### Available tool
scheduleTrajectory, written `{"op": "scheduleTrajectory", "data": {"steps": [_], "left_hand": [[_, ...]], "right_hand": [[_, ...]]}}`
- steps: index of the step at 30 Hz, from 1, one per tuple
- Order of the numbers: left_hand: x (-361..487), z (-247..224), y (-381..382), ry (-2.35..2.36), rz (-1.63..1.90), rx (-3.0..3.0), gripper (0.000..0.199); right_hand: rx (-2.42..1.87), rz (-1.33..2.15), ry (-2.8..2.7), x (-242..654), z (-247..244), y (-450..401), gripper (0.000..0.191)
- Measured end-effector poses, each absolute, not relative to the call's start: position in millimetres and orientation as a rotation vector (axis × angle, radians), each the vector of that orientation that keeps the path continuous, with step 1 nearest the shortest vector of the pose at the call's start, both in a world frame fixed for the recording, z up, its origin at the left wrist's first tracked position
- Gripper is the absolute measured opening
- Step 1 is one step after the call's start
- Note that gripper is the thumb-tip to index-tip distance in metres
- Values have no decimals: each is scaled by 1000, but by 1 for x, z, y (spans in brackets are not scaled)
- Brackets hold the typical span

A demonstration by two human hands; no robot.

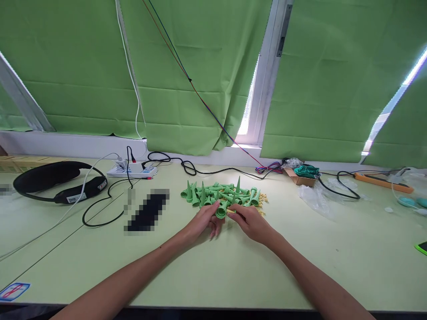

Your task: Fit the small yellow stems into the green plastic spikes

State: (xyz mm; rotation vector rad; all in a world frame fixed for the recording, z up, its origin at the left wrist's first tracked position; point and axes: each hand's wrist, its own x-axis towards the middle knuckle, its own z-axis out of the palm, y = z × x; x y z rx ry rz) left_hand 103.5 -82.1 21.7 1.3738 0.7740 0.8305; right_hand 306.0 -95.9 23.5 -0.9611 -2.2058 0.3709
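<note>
- Green cone (220, 212): held by left hand (204, 218), mouth toward table's (213, 280) near edge;
- small yellow piece (231, 211): pinched in right hand (252, 222), beside cone;
- green pile (228, 196): heaped toward far edge.

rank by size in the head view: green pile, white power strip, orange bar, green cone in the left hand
Largest to smallest:
1. Green pile
2. White power strip and orange bar: too alike to rank
3. Green cone in the left hand
</note>
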Motion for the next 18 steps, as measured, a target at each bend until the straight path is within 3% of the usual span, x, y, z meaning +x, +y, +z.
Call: {"op": "scheduleTrajectory", "data": {"steps": [18], "left_hand": [[102, 24, -86, 812, 795, 1563, 39]], "right_hand": [[-980, 440, -2164, 308, 26, -95, 27]]}}
